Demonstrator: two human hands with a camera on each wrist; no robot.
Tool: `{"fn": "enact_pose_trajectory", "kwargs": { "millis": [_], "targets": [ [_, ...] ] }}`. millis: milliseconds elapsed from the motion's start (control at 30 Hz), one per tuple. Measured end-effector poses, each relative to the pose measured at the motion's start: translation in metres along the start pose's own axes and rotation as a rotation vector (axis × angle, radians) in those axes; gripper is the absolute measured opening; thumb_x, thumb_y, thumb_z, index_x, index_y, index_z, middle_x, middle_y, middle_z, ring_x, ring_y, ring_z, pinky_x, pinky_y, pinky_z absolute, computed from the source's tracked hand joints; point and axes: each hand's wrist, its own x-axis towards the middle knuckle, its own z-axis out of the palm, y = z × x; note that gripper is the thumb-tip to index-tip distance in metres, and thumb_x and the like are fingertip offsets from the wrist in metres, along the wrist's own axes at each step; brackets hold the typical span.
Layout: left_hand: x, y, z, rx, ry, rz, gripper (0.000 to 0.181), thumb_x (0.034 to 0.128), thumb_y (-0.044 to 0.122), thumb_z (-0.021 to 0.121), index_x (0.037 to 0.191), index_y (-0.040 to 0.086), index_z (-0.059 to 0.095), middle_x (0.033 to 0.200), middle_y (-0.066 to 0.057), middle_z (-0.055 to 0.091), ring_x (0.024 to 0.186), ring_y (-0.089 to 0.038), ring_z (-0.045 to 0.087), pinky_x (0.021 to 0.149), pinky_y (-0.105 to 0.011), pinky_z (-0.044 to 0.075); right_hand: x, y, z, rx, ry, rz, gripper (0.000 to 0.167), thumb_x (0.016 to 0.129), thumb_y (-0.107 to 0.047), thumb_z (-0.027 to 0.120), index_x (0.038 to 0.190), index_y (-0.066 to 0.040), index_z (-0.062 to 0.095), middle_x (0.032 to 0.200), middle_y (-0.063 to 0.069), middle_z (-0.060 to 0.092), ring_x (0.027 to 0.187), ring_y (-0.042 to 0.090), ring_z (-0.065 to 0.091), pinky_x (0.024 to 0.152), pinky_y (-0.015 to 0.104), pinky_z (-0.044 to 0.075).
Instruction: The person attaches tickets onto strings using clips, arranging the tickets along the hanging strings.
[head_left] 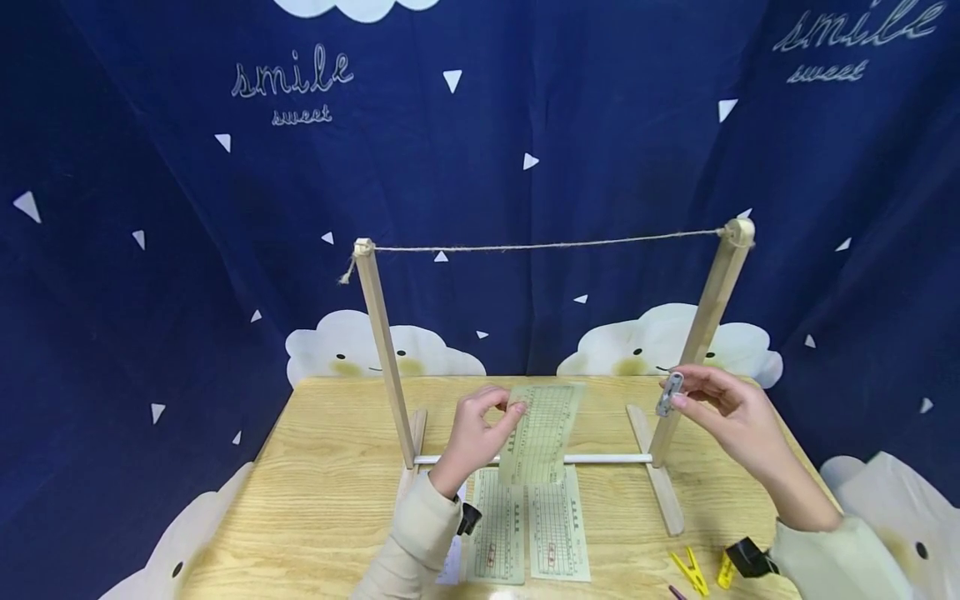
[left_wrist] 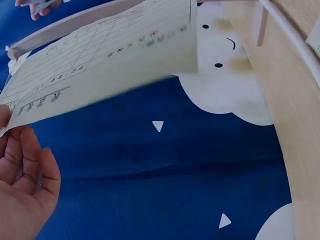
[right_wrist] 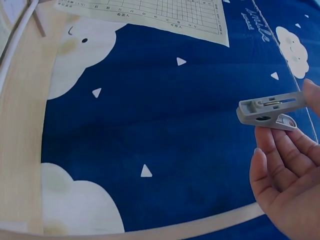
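Printed sheet [head_left: 542,437], raised off the tabletop [head_left: 307,475] where two similar sheets [head_left: 497,529] lie, is pinched at its edge by the left hand [head_left: 480,429]; on my feed I see the right hand [head_left: 731,412] gripping a grey clothespin [head_left: 668,396] before a wooden post [head_left: 708,317].

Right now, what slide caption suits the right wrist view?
Right hand pinches a grey plastic clothespin, with a pale printed paper form and blue patterned fabric beyond.

Frame [head_left: 607,458], printed slips [head_left: 498,525], yellow pegs [head_left: 694,576] on table [head_left: 322,483]
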Motion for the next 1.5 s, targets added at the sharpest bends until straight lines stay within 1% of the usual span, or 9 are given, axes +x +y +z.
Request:
{"fn": "enact_pose_trajectory", "kwargs": {
  "millis": [233,400,500,667,867,1000,1167,1300,1500],
  "targets": [
    [0.012,0.033,-0.017,-0.002,0.008,-0.029,0.018,0.0733,-0.011,0.065,0.062,-0.002,0.054,0.061,-0.011,0.053,0.061,-0.026,0.052,0.06,-0.024,0.042,0.011,-0.008,0.004,-0.03,-0.01,-0.018,0.029,0.077,0.015,0.06,0.105,0.011,0.055,0.088,-0.008,0.063,0.079,0.004,0.058,0.069,0.013,0.045],
    [0.017,0.046,-0.027,0.01,0.014,-0.032,0.02,0.0733,-0.011,0.065,0.061,-0.001,0.052,0.062,-0.011,0.052,0.061,-0.026,0.051,0.06,-0.024,0.042,0.019,-0.014,0.004,0.023,-0.014,-0.028,0.032,0.078,0.015,0.059,0.106,0.002,0.059,0.087,-0.004,0.062,0.078,0.006,0.057,0.068,0.014,0.044],
    [0.019,0.047,-0.031,0.015,0.019,-0.025,0.019,0.074,-0.01,0.065,0.062,-0.001,0.053,0.061,-0.009,0.052,0.061,-0.023,0.05,0.06,-0.027,0.043,0.024,-0.018,0.004,0.036,-0.025,-0.036,0.034,0.078,0.015,0.058,0.107,-0.003,0.059,0.087,-0.005,0.063,0.078,0.006,0.057,0.069,0.014,0.044],
    [0.022,0.047,-0.04,0.011,0.032,-0.008,0.02,0.0741,-0.011,0.064,0.062,-0.001,0.052,0.061,-0.009,0.051,0.062,-0.022,0.05,0.059,-0.034,0.043,0.032,-0.026,0.003,0.043,-0.036,-0.051,0.034,0.079,0.014,0.059,0.109,-0.002,0.059,0.089,-0.004,0.063,0.078,0.006,0.058,0.069,0.014,0.045],
    [0.027,0.05,-0.051,0.027,0.05,0.042,0.021,0.0727,-0.013,0.064,0.061,-0.001,0.051,0.061,-0.009,0.051,0.061,-0.022,0.049,0.059,-0.026,0.041,0.04,-0.035,0.005,0.108,-0.029,-0.082,0.032,0.078,0.016,0.058,0.108,0.006,0.058,0.089,-0.001,0.063,0.077,0.007,0.058,0.064,0.014,0.045],
    [0.031,0.051,-0.057,0.028,0.058,0.065,0.019,0.0723,-0.015,0.063,0.061,-0.003,0.053,0.06,-0.011,0.051,0.061,-0.022,0.05,0.059,-0.029,0.043,0.047,-0.041,0.007,0.133,-0.03,-0.095,0.029,0.078,0.015,0.058,0.107,0.01,0.056,0.089,-0.001,0.063,0.075,0.007,0.057,0.061,0.014,0.044],
    [0.036,0.053,-0.066,0.02,0.063,0.047,0.016,0.0729,-0.017,0.061,0.063,-0.005,0.055,0.06,-0.012,0.052,0.062,-0.02,0.05,0.059,-0.034,0.044,0.057,-0.05,0.01,0.111,-0.046,-0.124,0.03,0.079,0.014,0.059,0.108,0.005,0.058,0.089,-0.001,0.062,0.076,0.008,0.057,0.061,0.016,0.043],
    [0.04,0.053,-0.072,0.017,0.064,0.035,0.014,0.0737,-0.017,0.06,0.065,-0.007,0.056,0.061,-0.013,0.053,0.063,-0.017,0.049,0.06,-0.029,0.043,0.065,-0.056,0.013,0.076,-0.052,-0.142,0.031,0.079,0.012,0.06,0.108,0.001,0.06,0.088,-0.002,0.063,0.076,0.008,0.057,0.057,0.018,0.04],
    [0.045,0.051,-0.08,0.03,0.075,0.057,0.017,0.0745,-0.015,0.06,0.062,-0.005,0.054,0.06,-0.012,0.051,0.061,-0.016,0.048,0.06,-0.025,0.041,0.077,-0.066,0.018,0.111,-0.079,-0.136,0.031,0.081,0.01,0.059,0.11,-0.002,0.06,0.091,-0.001,0.064,0.077,0.009,0.058,0.058,0.018,0.041]
  ]
}}
